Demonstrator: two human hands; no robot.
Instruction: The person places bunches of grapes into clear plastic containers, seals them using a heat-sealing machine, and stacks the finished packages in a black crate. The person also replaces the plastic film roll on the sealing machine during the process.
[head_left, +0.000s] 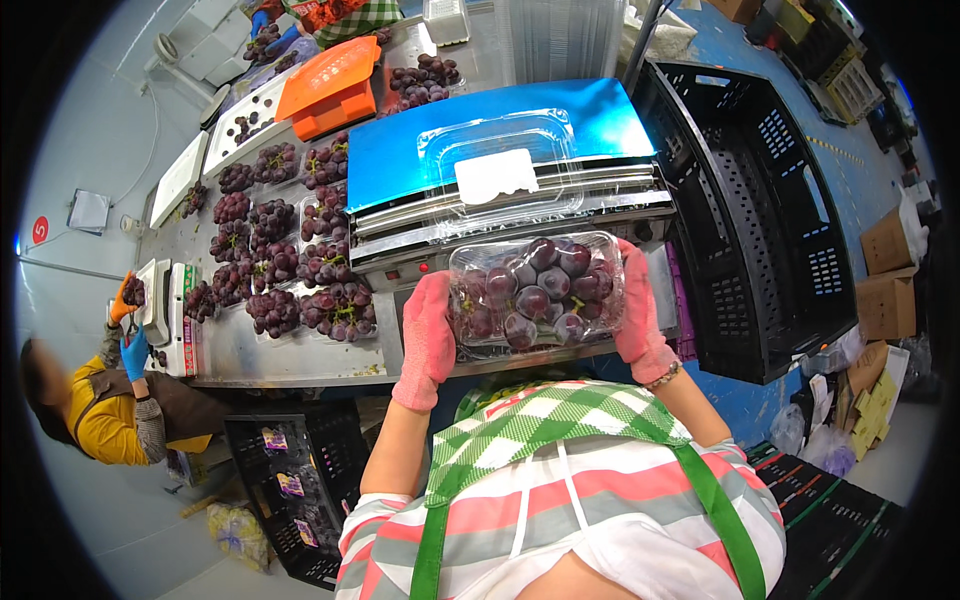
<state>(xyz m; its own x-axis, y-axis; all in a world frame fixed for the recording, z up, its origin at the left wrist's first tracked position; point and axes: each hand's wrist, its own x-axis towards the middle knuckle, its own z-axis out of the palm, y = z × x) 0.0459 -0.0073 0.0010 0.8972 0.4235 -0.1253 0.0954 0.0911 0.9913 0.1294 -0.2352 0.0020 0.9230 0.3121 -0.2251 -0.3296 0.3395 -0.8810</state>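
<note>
Both my hands wear pink knit gloves and hold a clear plastic tray of dark red grapes (534, 292) level in front of my apron. My left hand (429, 330) presses on the tray's left end, and my right hand (639, 315) grips its right end. Clear plastic covers the grapes; whether it is film or a lid I cannot tell. Just beyond the tray stands a film-wrapping machine (390, 247) with a blue top plate (390, 150) and a small red light. An empty-looking clear plastic tray (559, 124) with a white pad or label (495, 176) rests on it.
Several grape bunches (274, 311) in clear trays cover the steel table (285, 367) at left. An orange bin (330, 90) stands behind them. Black crates (750, 217) stand at right. Lower left is another crate (262, 480). A co-worker (112, 405) handles grapes beside a scale (180, 322).
</note>
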